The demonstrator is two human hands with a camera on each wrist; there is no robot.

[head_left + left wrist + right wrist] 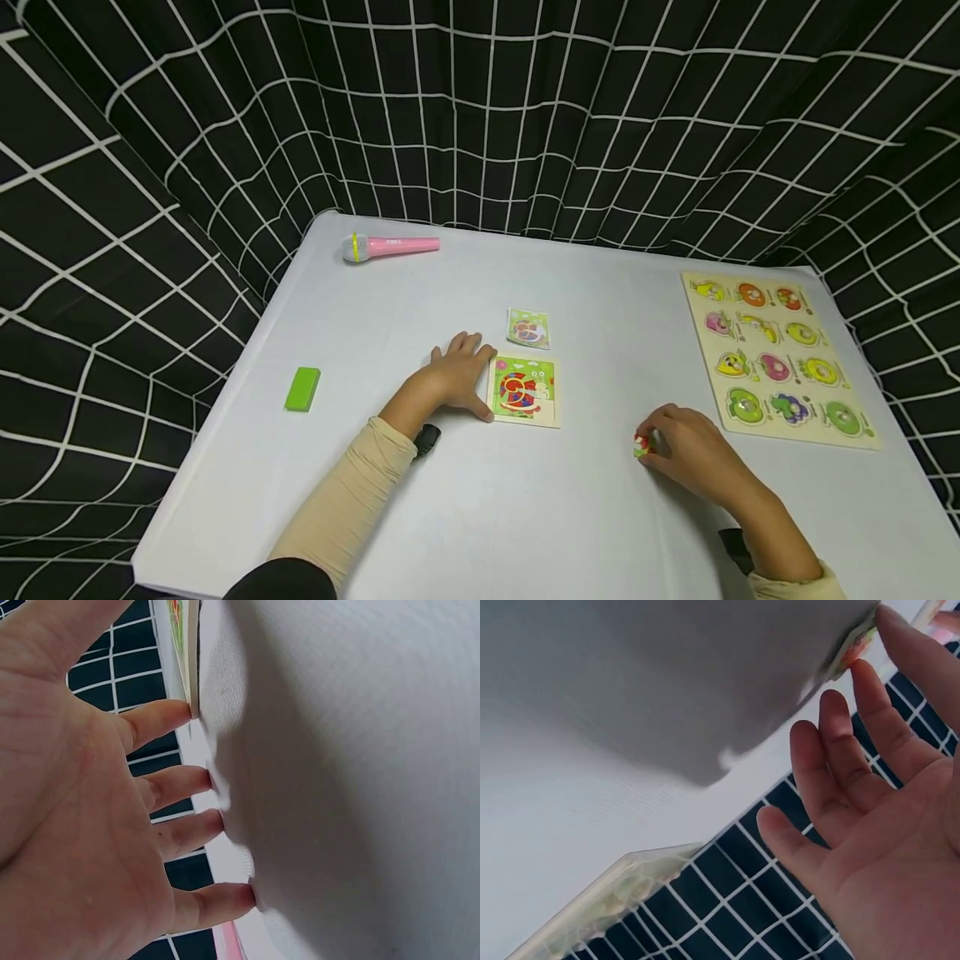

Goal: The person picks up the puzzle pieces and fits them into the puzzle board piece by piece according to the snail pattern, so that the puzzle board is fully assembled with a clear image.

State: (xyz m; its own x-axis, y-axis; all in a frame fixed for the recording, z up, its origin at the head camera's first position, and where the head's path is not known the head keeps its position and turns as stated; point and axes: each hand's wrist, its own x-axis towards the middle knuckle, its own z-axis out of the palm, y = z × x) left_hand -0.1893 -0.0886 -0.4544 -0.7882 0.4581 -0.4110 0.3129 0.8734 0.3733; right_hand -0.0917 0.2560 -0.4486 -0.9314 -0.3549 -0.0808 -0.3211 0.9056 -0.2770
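Note:
A small square puzzle board [546, 410] with a red snail-like picture lies near the middle of the white table. My left hand [454, 377] rests at its left side with fingers spread, index finger near the upper corner and thumb by the lower one. In the left wrist view its index fingertip [184, 710] is right at the board's edge. To the right of the board, my right hand [688, 448] pinches a small red and green puzzle piece [641, 446] between thumb and index finger. The same puzzle piece [856, 646] shows in the right wrist view, its other fingers loosely bent.
Just behind the puzzle board lies a picture card [528, 328]. A wooden fruit puzzle [783, 367] lies at the right. On the left are a green block [303, 389] and, farther back, a pink microphone [401, 246]. Black gridded curtain [480, 108] surrounds the table.

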